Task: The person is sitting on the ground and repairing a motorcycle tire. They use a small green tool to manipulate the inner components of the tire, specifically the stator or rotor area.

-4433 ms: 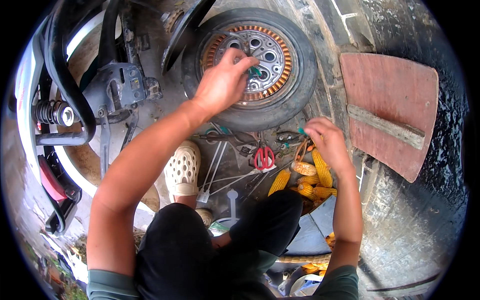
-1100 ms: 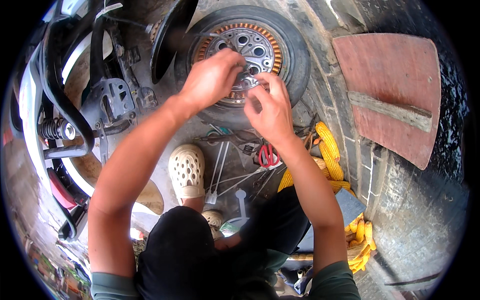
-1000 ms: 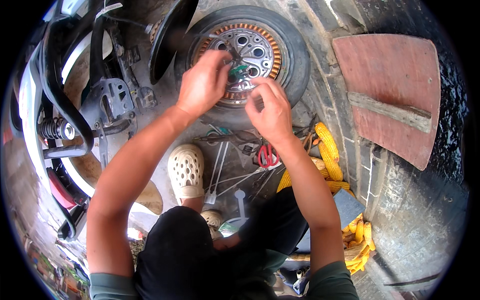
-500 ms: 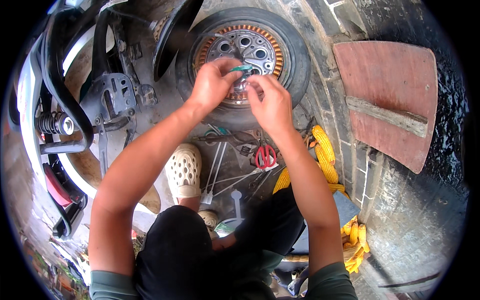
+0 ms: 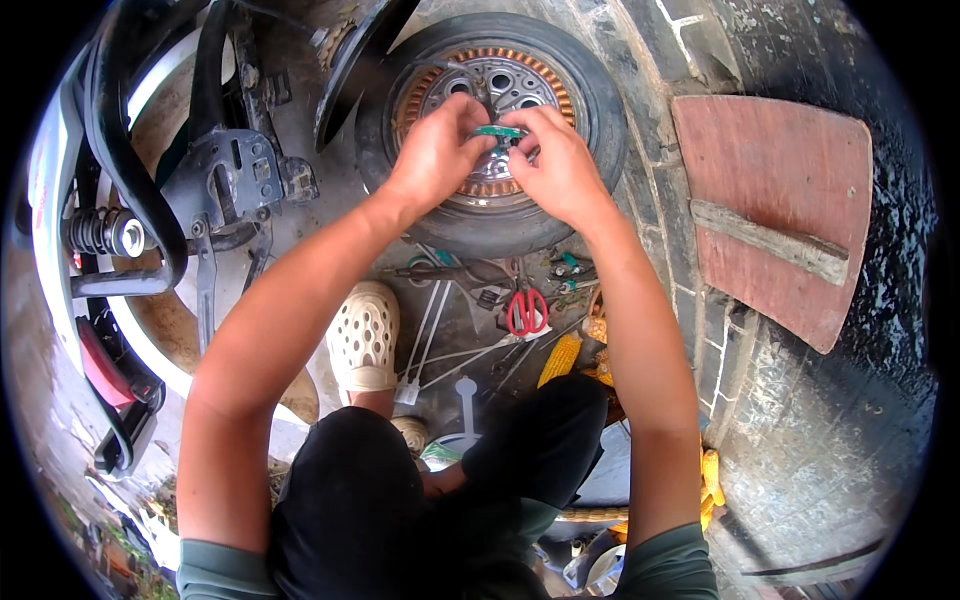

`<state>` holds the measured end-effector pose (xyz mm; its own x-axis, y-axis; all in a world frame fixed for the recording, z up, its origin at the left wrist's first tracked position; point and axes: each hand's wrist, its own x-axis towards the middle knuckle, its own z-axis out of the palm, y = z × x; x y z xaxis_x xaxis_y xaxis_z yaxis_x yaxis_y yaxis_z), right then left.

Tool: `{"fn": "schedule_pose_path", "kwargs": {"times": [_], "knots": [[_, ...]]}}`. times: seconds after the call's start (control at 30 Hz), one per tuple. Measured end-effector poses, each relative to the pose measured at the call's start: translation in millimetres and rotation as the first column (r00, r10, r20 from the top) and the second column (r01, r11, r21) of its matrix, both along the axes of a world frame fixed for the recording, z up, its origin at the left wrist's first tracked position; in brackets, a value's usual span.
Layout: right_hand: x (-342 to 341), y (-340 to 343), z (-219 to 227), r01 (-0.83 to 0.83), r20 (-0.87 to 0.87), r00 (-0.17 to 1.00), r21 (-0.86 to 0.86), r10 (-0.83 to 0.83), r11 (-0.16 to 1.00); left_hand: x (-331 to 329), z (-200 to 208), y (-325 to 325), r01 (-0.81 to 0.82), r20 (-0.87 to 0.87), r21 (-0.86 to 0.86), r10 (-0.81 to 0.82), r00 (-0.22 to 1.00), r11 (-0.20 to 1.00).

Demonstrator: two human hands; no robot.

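Observation:
Over the wheel my left hand (image 5: 436,152) and my right hand (image 5: 562,168) meet, fingers bent and closed. Between their fingertips is a small flat green piece (image 5: 498,131), like a narrow circuit board; the fingers hide its ends. Beneath both hands lies a hub-motor wheel on its side, with a black tyre (image 5: 605,130). Inside its rim runs a ring of copper windings (image 5: 520,60) around a silver metal core (image 5: 535,100) with round holes. My hands cover part of that core.
Red-handled scissors (image 5: 527,312) and white cable ties (image 5: 430,330) lie between the wheel and my pale clog (image 5: 362,338). A scooter frame (image 5: 225,180) stands at left. Corn cobs (image 5: 560,358) lie to the right, and a reddish board (image 5: 780,190) leans by the wall.
My right hand has turned inward and closed in beside the left, now gripping the green piece too. The green piece shows more of its length, and the view has shifted slightly.

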<state>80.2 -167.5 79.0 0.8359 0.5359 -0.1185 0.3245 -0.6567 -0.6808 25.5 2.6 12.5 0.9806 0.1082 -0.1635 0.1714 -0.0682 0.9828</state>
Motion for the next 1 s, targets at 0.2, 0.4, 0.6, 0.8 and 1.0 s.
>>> {"fn": "schedule_pose_path", "kwargs": {"times": [0.2, 0.4, 0.6, 0.8, 1.0], "knots": [[4.3, 0.5, -0.8, 0.07, -0.102, 0.992, -0.047, -0.074, 0.996, -0.5, -1.7, -4.3, -0.061, -0.07, -0.193, 0.048, 0.996, 0.979], [4.0, 5.3, 0.9, 0.185, -0.117, 0.973, -0.119, -0.199, 0.975, -7.7, 8.4, -6.7, 0.061, -0.045, -0.015, -0.062, 0.997, 0.998], [8.6, -2.2, -9.8, 0.188, -0.171, 0.965, -0.09, -0.201, 0.978, -1.9, -8.5, -8.7, -0.015, -0.118, -0.15, -0.003, 0.993, 0.989], [12.2, -5.5, -12.0, 0.141, -0.216, 0.964, -0.09, -0.157, 0.986, -7.1, -4.7, -9.8, -0.029, -0.058, -0.1, 0.023, 0.998, 0.995], [11.1, -2.1, -12.7, 0.146, -0.241, 0.961, 0.025, -0.136, 0.989, -6.8, -6.6, -4.7, -0.008, -0.122, -0.246, -0.023, 0.992, 0.969]]}}
